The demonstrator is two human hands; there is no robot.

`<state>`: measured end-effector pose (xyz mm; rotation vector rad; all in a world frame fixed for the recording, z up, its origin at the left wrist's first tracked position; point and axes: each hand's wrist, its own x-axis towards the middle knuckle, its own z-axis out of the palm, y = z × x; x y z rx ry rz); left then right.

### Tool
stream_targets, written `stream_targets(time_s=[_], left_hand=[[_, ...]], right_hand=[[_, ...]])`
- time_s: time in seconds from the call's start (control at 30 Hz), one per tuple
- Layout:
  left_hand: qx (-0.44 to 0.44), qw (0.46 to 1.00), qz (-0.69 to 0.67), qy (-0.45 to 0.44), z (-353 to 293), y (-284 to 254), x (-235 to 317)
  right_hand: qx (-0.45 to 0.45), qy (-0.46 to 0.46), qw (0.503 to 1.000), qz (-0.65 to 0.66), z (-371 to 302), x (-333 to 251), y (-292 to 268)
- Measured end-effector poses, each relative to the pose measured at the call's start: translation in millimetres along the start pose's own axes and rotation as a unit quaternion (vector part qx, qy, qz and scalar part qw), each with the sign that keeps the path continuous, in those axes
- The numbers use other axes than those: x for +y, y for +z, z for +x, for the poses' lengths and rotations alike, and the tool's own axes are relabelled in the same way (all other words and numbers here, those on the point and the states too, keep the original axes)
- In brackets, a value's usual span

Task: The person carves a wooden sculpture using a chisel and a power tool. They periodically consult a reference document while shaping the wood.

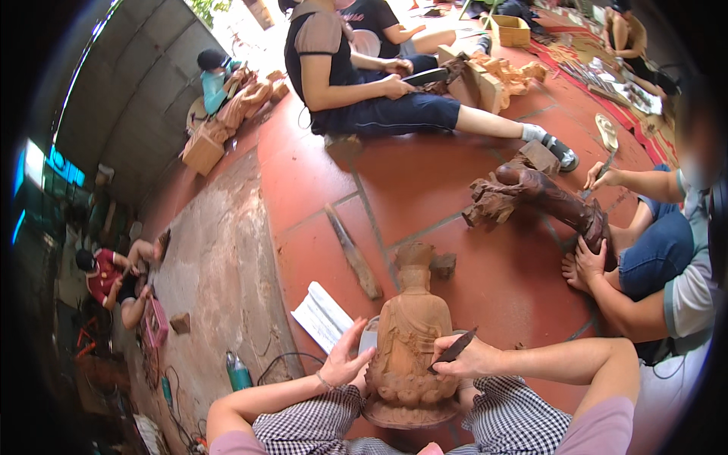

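A brown carved wooden statue [413,326] of a robed seated figure stands upright between my knees, on a petalled base. My right hand [464,358] is closed round a dark, slim carving tool [459,345], its lower end against the statue's right side, just above the petals. On the other side, my left hand [345,358] is open with fingers stretched, close beside the statue. A pale grey flat piece [369,334] shows between that hand and the wood; whether I touch it, I cannot tell.
A white paper sheet [321,317] and a long wooden stick [353,250] lie on the red tiles. A green power tool [238,371] with a cord is at left. At right, a co-worker's hands work on a dark wood carving [542,193]. Others sit farther off.
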<state>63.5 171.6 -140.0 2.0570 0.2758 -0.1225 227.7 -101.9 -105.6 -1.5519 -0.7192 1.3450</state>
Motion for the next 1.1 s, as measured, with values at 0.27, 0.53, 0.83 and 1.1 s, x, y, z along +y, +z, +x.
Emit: stream_targets(time_s=[0.27, 0.53, 0.83, 1.1], left_hand=[[-0.074, 0.929, 0.045, 0.361, 28.1, 24.1, 96.7], [-0.030, 0.927, 0.076, 0.366, 38.4, 51.6, 100.7], [-0.052, 0.898, 0.173, 0.401, 70.2, 46.4, 110.2], [-0.159, 0.891, 0.046, 0.422, 72.7, 52.4, 106.2]], right_hand=[[0.169, -0.193, 0.942, -0.214, 10.7, 10.4, 30.4], [0.205, -0.198, 0.937, -0.202, 22.4, 36.9, 52.1], [0.315, -0.189, 0.907, -0.205, 24.6, 24.4, 36.1], [0.262, -0.259, 0.917, -0.156, 14.3, 40.5, 52.8]])
